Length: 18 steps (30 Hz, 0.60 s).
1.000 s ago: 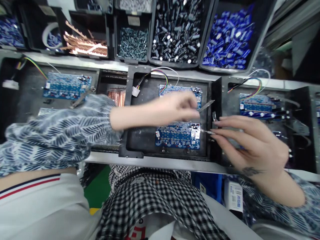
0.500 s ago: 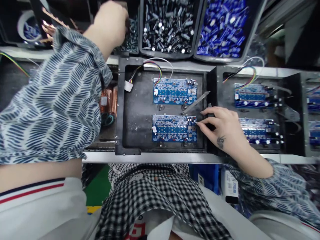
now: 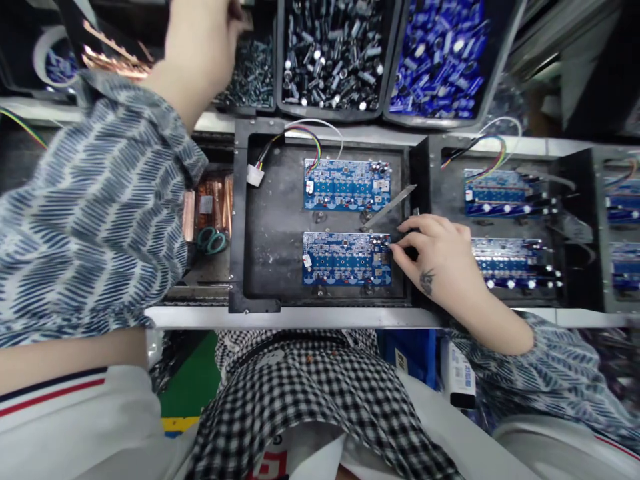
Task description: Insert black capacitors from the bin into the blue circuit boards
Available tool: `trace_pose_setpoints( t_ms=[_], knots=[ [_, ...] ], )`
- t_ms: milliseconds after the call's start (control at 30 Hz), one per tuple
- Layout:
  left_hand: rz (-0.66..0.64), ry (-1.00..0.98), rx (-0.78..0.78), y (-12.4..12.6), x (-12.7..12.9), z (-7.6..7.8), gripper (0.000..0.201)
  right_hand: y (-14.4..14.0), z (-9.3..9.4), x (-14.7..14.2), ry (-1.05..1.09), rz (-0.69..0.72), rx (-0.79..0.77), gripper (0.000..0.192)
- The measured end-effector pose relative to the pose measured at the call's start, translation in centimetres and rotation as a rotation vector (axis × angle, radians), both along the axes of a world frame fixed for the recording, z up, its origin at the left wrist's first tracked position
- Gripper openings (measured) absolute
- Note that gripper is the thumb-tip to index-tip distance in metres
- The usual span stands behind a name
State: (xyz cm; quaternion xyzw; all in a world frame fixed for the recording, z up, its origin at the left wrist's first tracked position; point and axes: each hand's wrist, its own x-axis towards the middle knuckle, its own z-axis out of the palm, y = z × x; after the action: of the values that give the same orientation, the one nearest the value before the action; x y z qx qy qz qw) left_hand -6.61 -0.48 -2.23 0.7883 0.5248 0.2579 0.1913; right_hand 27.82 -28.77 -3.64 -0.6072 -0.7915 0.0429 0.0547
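My left hand [image 3: 200, 40] reaches up over the bin of small grey parts [image 3: 250, 80] at the back; its fingers are cut off by the top edge. My right hand [image 3: 435, 257] rests at the right end of the near blue circuit board [image 3: 345, 259], fingertips pinched against the board's right edge. A second blue board [image 3: 346, 185] lies just behind it in the same black tray [image 3: 273, 227], with coloured wires [image 3: 305, 133] and a white connector [image 3: 254, 175]. A thin metal strip [image 3: 393, 205] lies slanted between the boards.
Bins of black capacitors [image 3: 333, 53] and blue capacitors [image 3: 440, 60] stand behind the tray. Copper strips [image 3: 107, 57] fill a bin at the far left. Another tray [image 3: 580, 227] on the right carries more boards. Copper parts [image 3: 210, 207] lie left of the tray.
My left hand left the far board and went up to the grey-parts bin. My right hand closed in on the near board's right edge and has stayed there.
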Motion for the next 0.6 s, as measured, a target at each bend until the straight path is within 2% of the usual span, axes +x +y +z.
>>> trace_pose_setpoints(
  t_ms=[100,167,267,333,400,500,600],
  knots=[
    [-0.065,-0.219,0.006,-1.6,1.6,0.7,0.009,0.0,-0.1,-0.5,-0.042,0.009,0.011,0.024],
    [-0.108,-0.435,-0.099,-4.0,3.8,1.1,0.012,-0.1,-0.1,-0.9,-0.076,0.047,0.009,0.025],
    [-0.190,-0.710,-0.443,-9.0,7.5,1.6,0.013,-0.3,0.5,-1.2,-0.121,0.099,0.022,0.026],
    [-0.199,-0.851,-0.728,-12.3,9.6,1.7,0.014,-0.2,1.7,-1.5,-0.115,0.089,0.050,0.021],
    [-0.188,-0.917,-0.949,-14.9,11.0,1.8,0.014,0.2,3.4,-2.0,-0.063,0.046,0.089,0.023],
    [-0.174,-0.953,-1.116,-17.0,11.7,2.0,0.014,1.5,5.7,-3.2,0.017,-0.018,0.150,0.032],
    [-0.192,-0.985,-1.218,-17.8,11.7,2.2,0.019,2.8,6.4,-4.2,0.062,0.015,0.226,0.028]
  ],
)
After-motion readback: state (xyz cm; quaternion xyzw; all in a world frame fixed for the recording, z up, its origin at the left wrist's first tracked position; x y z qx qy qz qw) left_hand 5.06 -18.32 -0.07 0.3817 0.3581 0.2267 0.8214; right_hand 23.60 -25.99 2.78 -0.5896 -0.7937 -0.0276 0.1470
